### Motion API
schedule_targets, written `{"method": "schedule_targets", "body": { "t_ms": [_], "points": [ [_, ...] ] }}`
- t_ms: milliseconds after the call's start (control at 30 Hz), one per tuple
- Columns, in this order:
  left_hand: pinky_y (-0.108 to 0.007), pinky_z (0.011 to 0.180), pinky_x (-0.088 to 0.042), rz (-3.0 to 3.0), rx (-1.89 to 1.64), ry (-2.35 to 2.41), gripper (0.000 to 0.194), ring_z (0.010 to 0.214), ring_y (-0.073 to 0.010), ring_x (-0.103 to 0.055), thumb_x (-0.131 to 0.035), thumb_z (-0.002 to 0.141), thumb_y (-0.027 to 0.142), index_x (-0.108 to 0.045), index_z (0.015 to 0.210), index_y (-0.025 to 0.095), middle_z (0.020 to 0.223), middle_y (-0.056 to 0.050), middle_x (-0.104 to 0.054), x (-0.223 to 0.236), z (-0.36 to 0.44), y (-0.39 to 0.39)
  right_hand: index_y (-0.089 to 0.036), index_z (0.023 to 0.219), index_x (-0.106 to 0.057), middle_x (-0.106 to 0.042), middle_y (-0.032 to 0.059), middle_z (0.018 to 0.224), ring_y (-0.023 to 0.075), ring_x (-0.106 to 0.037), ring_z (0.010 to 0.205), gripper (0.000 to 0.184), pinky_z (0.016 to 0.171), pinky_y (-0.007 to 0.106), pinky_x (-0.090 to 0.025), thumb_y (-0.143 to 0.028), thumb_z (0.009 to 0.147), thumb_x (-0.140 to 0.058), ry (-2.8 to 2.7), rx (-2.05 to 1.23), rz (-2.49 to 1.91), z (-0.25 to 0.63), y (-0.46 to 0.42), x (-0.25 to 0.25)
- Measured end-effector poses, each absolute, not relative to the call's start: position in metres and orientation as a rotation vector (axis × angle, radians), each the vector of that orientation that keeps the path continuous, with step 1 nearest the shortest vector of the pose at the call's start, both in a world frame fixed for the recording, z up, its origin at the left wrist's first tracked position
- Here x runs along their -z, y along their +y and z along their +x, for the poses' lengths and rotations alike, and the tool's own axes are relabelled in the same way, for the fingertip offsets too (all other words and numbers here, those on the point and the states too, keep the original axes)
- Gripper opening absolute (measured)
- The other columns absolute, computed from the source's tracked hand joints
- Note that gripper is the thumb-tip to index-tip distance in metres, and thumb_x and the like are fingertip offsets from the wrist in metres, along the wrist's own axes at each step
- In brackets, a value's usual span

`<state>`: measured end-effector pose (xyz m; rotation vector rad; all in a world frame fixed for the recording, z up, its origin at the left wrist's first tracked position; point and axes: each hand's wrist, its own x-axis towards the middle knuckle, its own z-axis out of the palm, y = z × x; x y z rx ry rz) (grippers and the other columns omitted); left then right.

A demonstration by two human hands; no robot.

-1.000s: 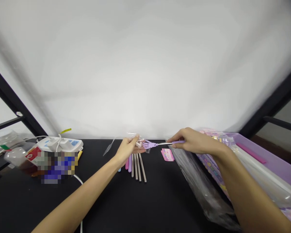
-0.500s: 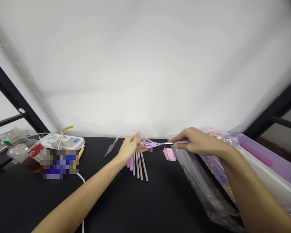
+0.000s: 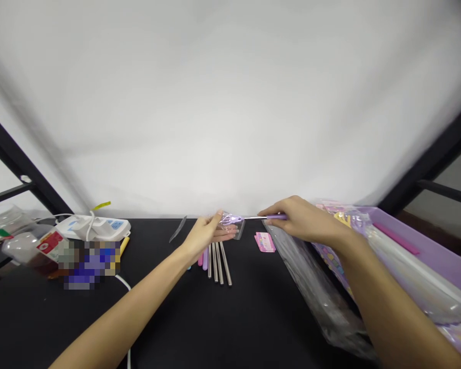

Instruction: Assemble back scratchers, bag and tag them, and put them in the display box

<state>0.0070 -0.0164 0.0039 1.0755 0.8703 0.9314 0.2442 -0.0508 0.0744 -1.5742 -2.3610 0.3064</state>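
My right hand (image 3: 301,221) pinches the lilac handle of a telescopic back scratcher (image 3: 261,218). Its metal shaft runs left, and its lilac claw end (image 3: 230,219) sits inside a small transparent plastic bag (image 3: 234,226). My left hand (image 3: 207,230) holds that bag at its open side, fingers against the plastic. Beneath my left hand lie several steel rods (image 3: 218,264) and pink and lilac sticks (image 3: 205,259), side by side on the black table (image 3: 176,318). A small pink card (image 3: 265,242) lies just below the shaft.
A lilac tray (image 3: 407,241) holding packaged goods stands at right, with a large transparent plastic bag (image 3: 315,287) spread beside it. A white power strip (image 3: 94,227), cable and a pixelated item (image 3: 90,261) sit at left. Black frame posts rise on both sides.
The lilac claw end has moved from outside the transparent bag to inside it. My right hand has shifted left, pushing the back scratcher in.
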Motion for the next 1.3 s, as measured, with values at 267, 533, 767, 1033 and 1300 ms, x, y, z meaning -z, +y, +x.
{"method": "schedule_targets", "body": {
  "t_ms": [267,533,767,1033,1300],
  "points": [
    [-0.042,0.1,-0.05,0.905,-0.926,0.594,0.036,0.095,-0.025,-0.071,-0.065,0.087,0.042,-0.07,0.096,0.007,0.098,-0.017,-0.074,0.003,0.018,-0.023,-0.022,0.097,-0.051,-0.071,0.0026,0.078,0.016,-0.063,0.059,0.023,0.054,0.026,-0.044,-0.032,0.081,-0.064,-2.125,-0.792,-1.457,0.21,-0.05,-0.057],
    [-0.032,0.092,-0.051,0.807,-1.208,0.721,0.027,0.08,-0.0146,-0.068,-0.079,0.073,0.035,-0.066,0.079,0.012,0.084,-0.007,-0.073,0.008,0.008,-0.008,-0.02,0.098,-0.051,-0.069,0.0028,0.076,0.0169,-0.065,0.064,0.032,0.06,0.028,-0.049,-0.034,0.077,-0.071,-2.108,-1.198,-1.376,0.229,-0.045,-0.054],
    [-0.034,0.084,-0.054,0.859,-1.202,0.778,0.037,0.076,-0.0161,-0.071,-0.078,0.075,0.033,-0.055,0.101,0.021,0.082,-0.003,-0.073,-0.006,-0.005,-0.003,-0.017,0.109,-0.058,-0.071,0.0063,0.087,0.0198,-0.069,0.079,0.039,0.075,0.034,-0.053,-0.032,0.076,-0.073,-2.053,-1.43,-1.222,0.244,-0.052,-0.072],
    [-0.035,0.094,-0.049,0.967,-1.018,0.609,0.026,0.097,-0.0187,-0.066,-0.074,0.079,0.038,-0.068,0.087,0.015,0.098,-0.007,-0.072,-0.007,0.009,-0.015,-0.017,0.094,-0.061,-0.068,0.0021,0.069,0.0158,-0.064,0.062,0.037,0.06,0.028,-0.049,-0.045,0.074,-0.073,-1.99,-1.125,-1.206,0.223,-0.04,-0.056],
    [-0.03,0.089,-0.049,0.955,-0.901,0.536,0.021,0.084,-0.0137,-0.063,-0.074,0.08,0.034,-0.071,0.083,0.013,0.084,-0.005,-0.069,0.0,0.017,-0.025,-0.02,0.077,-0.05,-0.045,-0.0078,0.057,0.0083,-0.039,0.053,0.04,0.051,0.022,-0.03,-0.049,0.069,-0.077,-2.025,-0.723,-1.186,0.212,-0.033,-0.04]
  ]
}}
